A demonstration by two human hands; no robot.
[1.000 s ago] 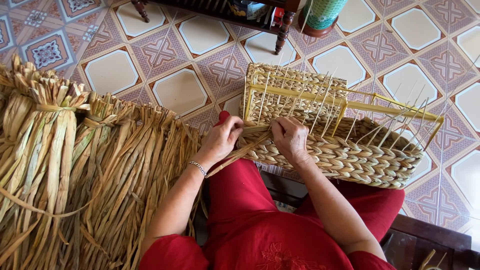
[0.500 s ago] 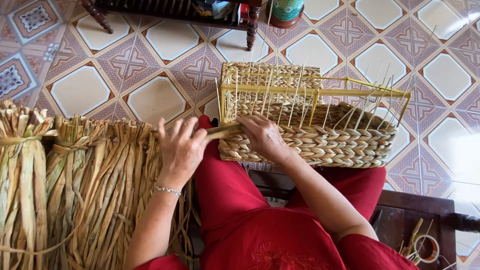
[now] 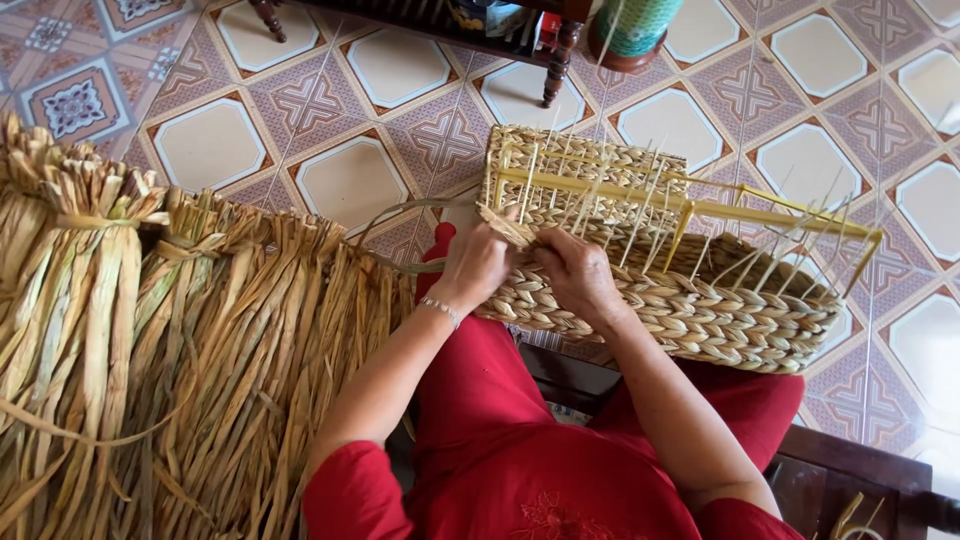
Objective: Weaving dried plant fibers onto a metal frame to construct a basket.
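On lap, basket [image 3: 690, 300] w/ both hands [image 3: 478, 262] gripping

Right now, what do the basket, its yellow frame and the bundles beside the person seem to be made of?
The basket: braided dried plant fibre, matt tan, shown by its twisted plaits; perhaps seagrass or water hyacinth. The yellow frame: thin rigid rods with straight edges, smooth, probably painted metal wire, though plastic is possible. The bundles: flat dried leaves or stalks, straw-coloured, tied at the top. Left hand and right hand hold a strand at the rim.
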